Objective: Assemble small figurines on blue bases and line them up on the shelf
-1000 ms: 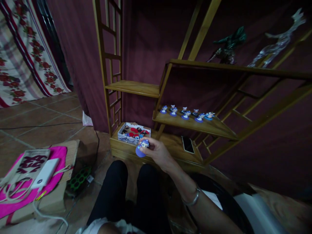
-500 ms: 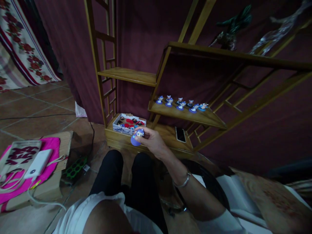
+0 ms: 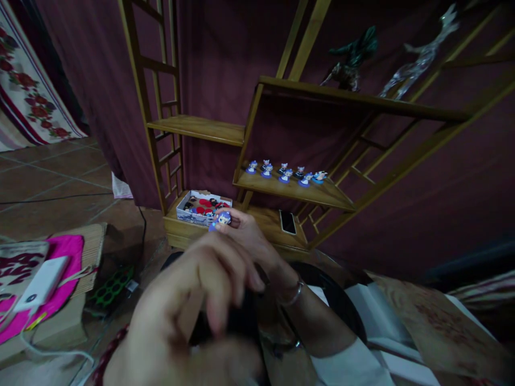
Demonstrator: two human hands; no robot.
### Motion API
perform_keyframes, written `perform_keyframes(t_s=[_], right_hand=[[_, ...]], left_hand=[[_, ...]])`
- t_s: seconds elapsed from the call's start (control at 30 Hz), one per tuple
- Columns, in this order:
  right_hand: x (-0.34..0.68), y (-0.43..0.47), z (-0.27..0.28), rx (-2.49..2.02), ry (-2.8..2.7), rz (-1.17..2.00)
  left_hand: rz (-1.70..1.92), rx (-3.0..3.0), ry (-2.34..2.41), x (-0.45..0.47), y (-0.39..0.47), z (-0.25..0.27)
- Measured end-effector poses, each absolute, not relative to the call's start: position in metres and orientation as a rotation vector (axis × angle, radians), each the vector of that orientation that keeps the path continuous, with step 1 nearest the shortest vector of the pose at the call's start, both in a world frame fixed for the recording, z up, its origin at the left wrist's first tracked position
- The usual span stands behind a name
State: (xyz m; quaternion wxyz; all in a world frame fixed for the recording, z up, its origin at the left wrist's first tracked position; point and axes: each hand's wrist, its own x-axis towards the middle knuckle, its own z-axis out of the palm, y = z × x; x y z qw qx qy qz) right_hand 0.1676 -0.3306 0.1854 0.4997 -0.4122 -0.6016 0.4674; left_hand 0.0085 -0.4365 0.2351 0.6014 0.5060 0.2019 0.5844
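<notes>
Shelf [image 3: 273, 186] behind, figurine [image 3: 223, 217] (purple) between fingers [image 3: 238, 215]

Left hand [image 3: 197, 273] newly in view
It has come in around seven o'clock, hiding most of the dark-trousered legs [image 3: 243, 316]; it is blurred, so whether it holds anything is hard to tell.

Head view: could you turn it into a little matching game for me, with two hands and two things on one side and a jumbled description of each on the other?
1. Right hand
2. Left hand
3. Box
4. Phone

A. Lying on the bottom shelf, dark screen up
B. Blurred, close to the camera
C. With red pieces inside
D. Holding a purple figure

Pairs: 1-D, 2-B, 3-C, 4-A
</notes>
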Motion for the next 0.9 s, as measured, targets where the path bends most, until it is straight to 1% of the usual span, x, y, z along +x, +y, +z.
perform_keyframes(t_s=[0.1,0.17,0.23,0.33,0.43,0.57,0.67,0.9], right_hand=[[0.171,-0.331,0.188,-1.002,-1.449,1.114],[0.172,-0.331,0.189,-1.003,-1.436,1.086],[0.173,-0.33,0.19,-1.003,-1.407,1.068],[0.171,-0.331,0.194,-1.014,-1.368,1.064],[0.167,-0.333,0.197,-1.033,-1.356,1.083],[0.165,-0.334,0.195,-1.05,-1.373,1.096],[0.163,-0.334,0.191,-1.066,-1.432,1.041],[0.157,-0.336,0.188,-1.125,-1.554,0.904]], left_hand=[[1.293,0.997,0.645,0.019,-0.4,0.221],[1.401,0.818,0.836,0.025,-0.381,0.2],[1.441,0.666,0.867,0.027,-0.369,0.179],[1.373,0.526,0.866,0.029,-0.361,0.161],[1.193,0.431,0.739,0.033,-0.359,0.161],[1.072,0.312,0.364,0.037,-0.359,0.17],[1.102,0.282,0.265,0.04,-0.359,0.174],[1.233,0.364,0.336,0.038,-0.363,0.171]])
